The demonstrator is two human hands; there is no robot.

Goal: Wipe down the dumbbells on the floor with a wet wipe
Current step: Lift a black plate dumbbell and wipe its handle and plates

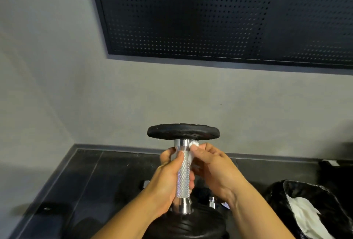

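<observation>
Knurled steel fills your left hand [168,179]: its fingers curl round the handle of the dumbbell [183,179] from the left, with the thumb lying up along the near side, so the grip is closed on the bar. Your right hand [214,170] comes in from the right. Its thumb and fingertips pinch a white wet wipe [193,148] against the top of the handle, just under the smooth chrome collar. The wipe is bunched small, with one fold pressed on the knurling and another poking out above your thumb.

You hold the dumbbell upright between your forearms. Its upper plate [183,131], black rubber, sits flat above both hands. The lower plate [198,223] lies beneath your wrists at the bottom edge of the view. You cannot tell from here whether that plate rests on the floor or hangs above it.

Behind the handle, a short chrome piece [212,201] shows low between your arms, too hidden to name. The dark tiled floor [107,171] runs back to a dark skirting [114,148] at the foot of a grey wall [95,105].

To your right stands a bin [313,200] lined with a black bag, with crumpled white sheets [303,214] inside it. High on the wall hangs a black perforated panel [210,13].
</observation>
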